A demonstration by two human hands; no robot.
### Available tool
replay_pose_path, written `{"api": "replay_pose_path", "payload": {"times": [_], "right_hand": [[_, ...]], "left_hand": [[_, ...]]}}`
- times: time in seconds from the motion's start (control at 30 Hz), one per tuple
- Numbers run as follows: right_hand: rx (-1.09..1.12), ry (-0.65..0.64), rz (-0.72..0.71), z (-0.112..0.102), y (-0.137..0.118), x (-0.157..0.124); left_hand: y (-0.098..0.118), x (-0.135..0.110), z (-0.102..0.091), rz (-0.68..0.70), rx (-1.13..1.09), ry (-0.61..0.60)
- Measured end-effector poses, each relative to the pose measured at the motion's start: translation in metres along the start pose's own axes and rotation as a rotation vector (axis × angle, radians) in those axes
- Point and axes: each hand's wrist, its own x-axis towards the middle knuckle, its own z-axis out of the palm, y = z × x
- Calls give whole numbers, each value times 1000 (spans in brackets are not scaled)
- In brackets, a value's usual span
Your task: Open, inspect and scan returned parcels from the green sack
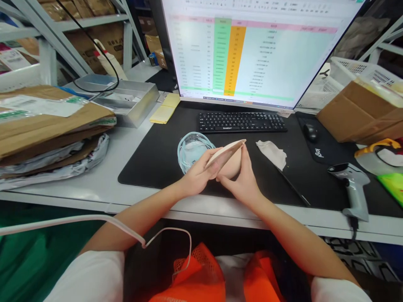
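Above the black desk mat, both hands grip a beige, rounded, folded piece (231,163) that gapes like a shell; its kind is not clear. My left hand (200,174) has its thumb and fingers closed on the left side, partly inside the fold. On the other side, my right hand (244,180) pinches the upper tip and supports the lower edge. Just behind the left hand lies a round clear pouch with light-blue edging (191,151). A crumpled whitish cloth (273,154) rests to the right, touching a thin black stick (292,186).
A black keyboard (242,121) sits under a large monitor (267,58). At right are a mouse (310,132), a barcode scanner (351,184) and a cardboard box (359,111). Stacked parcels (47,130), a grey tray (138,107) and yellow notes (165,109) occupy the left. A white cable (94,217) crosses my left arm.
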Motion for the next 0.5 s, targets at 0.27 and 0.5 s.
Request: {"api": "replay_pose_path", "payload": {"times": [0.27,0.5], "right_hand": [[480,-28,97,-10,1,6],[425,-38,233,-13,1,10]], "left_hand": [[0,11,-16,-38,-109,303],[8,-4,-6,82,75,-192]]}}
